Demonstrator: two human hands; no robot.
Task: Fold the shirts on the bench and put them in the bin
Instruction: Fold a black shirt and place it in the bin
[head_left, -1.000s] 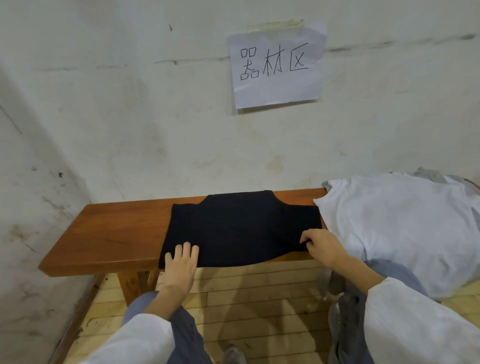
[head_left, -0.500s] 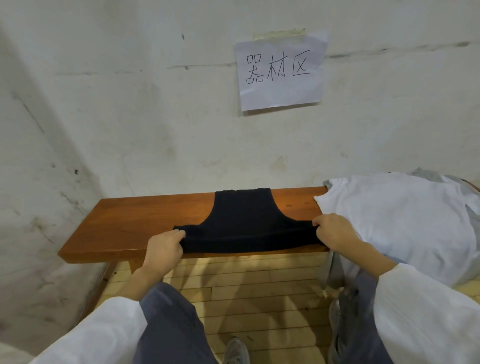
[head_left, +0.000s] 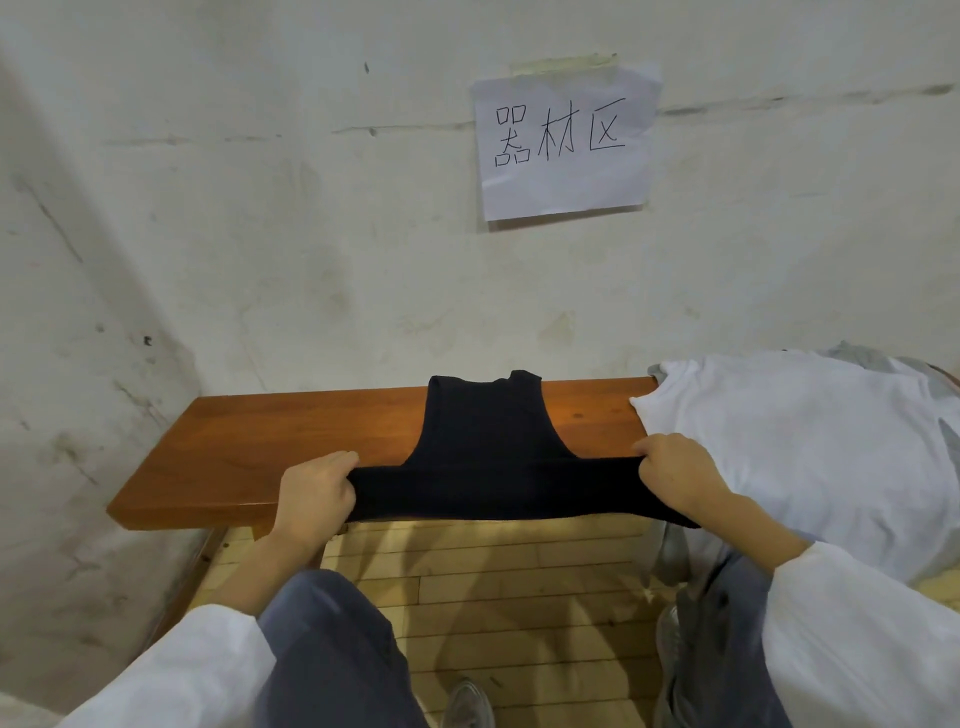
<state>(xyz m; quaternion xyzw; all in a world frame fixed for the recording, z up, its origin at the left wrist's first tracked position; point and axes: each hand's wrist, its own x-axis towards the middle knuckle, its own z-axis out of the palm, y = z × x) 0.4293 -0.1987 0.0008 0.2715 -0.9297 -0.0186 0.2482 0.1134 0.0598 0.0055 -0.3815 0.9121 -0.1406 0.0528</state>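
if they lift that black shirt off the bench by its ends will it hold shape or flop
Probably floppy: the black shirt lies limp on the bench and is taut only between the left hand and right hand, so the far part would hang. It seems light, held only at its ends. The fold may slip open.

The white shirt (head_left: 805, 457) runs off the right edge and covers the right end of the bench (head_left: 260, 447); a grey garment (head_left: 857, 356) beneath it barely shows.
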